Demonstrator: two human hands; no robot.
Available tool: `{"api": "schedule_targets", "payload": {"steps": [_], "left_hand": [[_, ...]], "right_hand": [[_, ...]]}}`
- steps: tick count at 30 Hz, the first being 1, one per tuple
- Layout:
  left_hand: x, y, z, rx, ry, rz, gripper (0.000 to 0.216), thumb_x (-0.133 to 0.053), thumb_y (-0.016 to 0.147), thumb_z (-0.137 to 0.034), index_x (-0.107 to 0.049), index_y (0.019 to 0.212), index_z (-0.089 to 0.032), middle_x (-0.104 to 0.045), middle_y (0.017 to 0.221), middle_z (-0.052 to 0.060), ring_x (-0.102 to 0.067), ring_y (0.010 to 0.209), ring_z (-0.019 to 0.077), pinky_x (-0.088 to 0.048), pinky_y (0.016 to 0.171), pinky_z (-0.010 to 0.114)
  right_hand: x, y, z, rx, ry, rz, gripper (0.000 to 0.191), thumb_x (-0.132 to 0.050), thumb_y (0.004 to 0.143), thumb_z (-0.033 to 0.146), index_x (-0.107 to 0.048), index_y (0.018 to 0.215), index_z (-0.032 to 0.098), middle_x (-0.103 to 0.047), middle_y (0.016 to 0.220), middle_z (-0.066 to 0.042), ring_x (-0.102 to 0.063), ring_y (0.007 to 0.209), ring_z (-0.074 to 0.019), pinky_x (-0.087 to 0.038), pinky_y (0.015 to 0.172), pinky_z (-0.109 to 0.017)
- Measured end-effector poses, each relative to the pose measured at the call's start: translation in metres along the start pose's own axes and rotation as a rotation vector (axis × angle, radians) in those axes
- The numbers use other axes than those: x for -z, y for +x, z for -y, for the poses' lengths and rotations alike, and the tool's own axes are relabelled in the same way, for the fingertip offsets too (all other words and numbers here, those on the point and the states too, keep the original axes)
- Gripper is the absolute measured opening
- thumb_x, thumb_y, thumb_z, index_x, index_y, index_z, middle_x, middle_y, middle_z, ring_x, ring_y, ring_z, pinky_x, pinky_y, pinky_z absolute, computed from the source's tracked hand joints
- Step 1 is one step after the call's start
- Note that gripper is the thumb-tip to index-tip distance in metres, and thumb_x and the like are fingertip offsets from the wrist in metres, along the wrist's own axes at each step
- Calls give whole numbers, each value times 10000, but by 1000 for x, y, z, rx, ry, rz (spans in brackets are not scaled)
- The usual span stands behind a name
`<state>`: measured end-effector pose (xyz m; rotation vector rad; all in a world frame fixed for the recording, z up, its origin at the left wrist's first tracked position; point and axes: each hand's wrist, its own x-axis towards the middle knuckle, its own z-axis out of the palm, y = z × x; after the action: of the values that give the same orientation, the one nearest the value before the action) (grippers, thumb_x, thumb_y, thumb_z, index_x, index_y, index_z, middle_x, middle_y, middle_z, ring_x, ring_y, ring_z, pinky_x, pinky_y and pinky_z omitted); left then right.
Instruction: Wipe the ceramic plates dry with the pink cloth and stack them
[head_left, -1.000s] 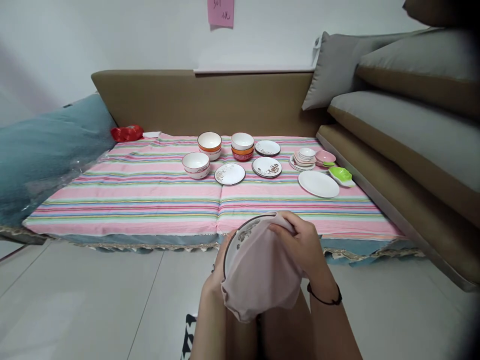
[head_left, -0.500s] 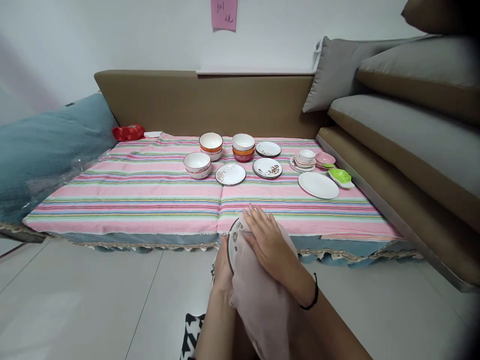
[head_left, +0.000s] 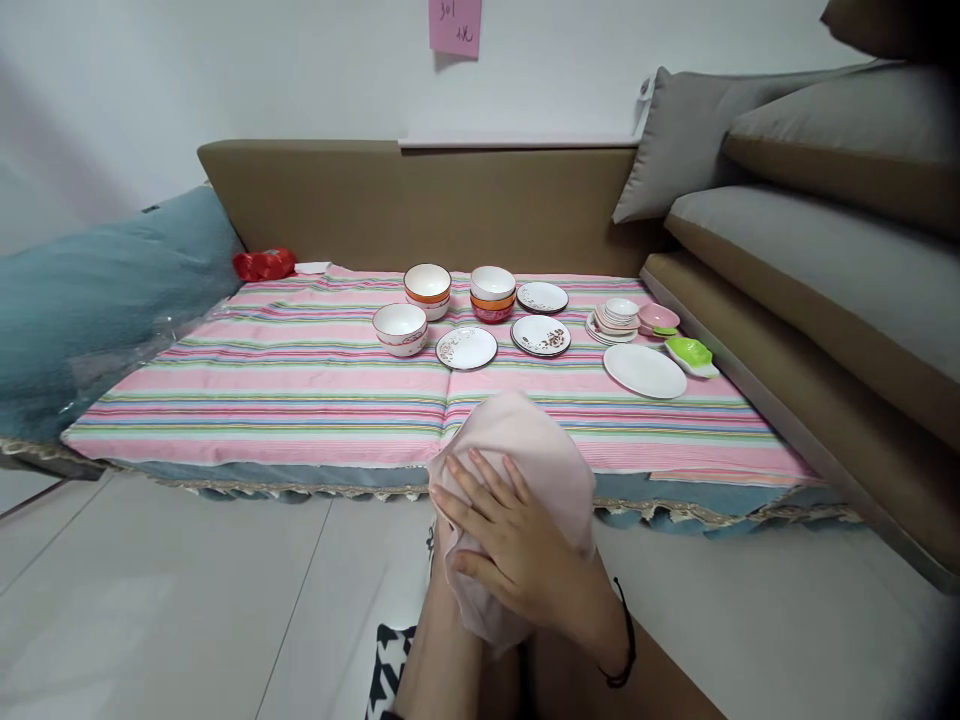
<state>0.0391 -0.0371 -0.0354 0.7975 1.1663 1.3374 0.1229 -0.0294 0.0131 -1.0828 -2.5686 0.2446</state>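
Here, right hand (head_left: 517,545) lies flat, fingers spread, on pink cloth (head_left: 540,450), which sits near, just in front of striped mat (head_left: 300,390) edge. Left hand is under the cloth, hidden: can't tell its grip. Far on mat: 3 bowl stacks (head_left: 493,293), bowls nested one in another; small dishes (head_left: 616,315) piled on a plate; pink dish (head_left: 658,317) & green dish (head_left: 691,353) to the right.

Striped pink bedcover (head_left: 300,400) on low sofa bed, three stacks of bowls (head_left: 427,285), three floral plates (head_left: 466,348), plain white plate (head_left: 645,370), stacked saucers (head_left: 616,320), pink dish (head_left: 658,317), green dish (head_left: 691,353), red bag (head_left: 262,264), teal cushion (head_left: 90,290)
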Motion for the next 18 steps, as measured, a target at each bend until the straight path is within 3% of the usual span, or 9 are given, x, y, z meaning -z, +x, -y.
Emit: {"api": "schedule_targets", "payload": {"steps": [2,4,10,13,18], "left_hand": [[-3,0,2,-91,-48,-37,802,-359,699,-834,-233,1437,-544,-93,1558,-202,-210,1441,279,-337,1070,483],[-1,5,0,-96,-91,-37,851,-364,673,-861,-235,1445,-527,-133,1560,-179,-252,1426,289,-348,1069,469],[11,23,-19,224,-348,148,762,-330,787,-776,-585,1308,-281,-589,1332,53,-433,1324,328,-363,1065,466],[12,21,-29,274,-465,128,761,-367,779,-765,-645,1232,-222,-657,1228,84,-467,1291,345,-374,1060,467],[14,15,-35,328,-585,146,733,-388,774,-772,-696,1146,-222,-672,1198,71,-503,1253,358,-401,1040,458]], "right_hand": [[1,7,-1,7,-11,-24,583,-366,966,504,-209,1500,331,-144,1581,38,-118,1459,-240,-209,1164,-508],[2,13,-3,-22,-28,-56,586,-377,956,527,-248,1492,328,-168,1578,43,-118,1459,-239,-206,1168,-494],[4,7,-17,-245,-110,-117,603,-370,963,492,-246,1504,257,-155,1578,15,-129,1455,-276,-180,1159,-533],[3,-9,-21,-270,-135,-113,607,-392,961,452,-243,1506,232,-168,1577,-10,-149,1450,-280,-228,1142,-518],[1,-28,-8,-161,-134,-52,554,-384,974,349,-224,1503,315,-153,1578,34,-140,1454,-258,-243,1134,-504]]}}
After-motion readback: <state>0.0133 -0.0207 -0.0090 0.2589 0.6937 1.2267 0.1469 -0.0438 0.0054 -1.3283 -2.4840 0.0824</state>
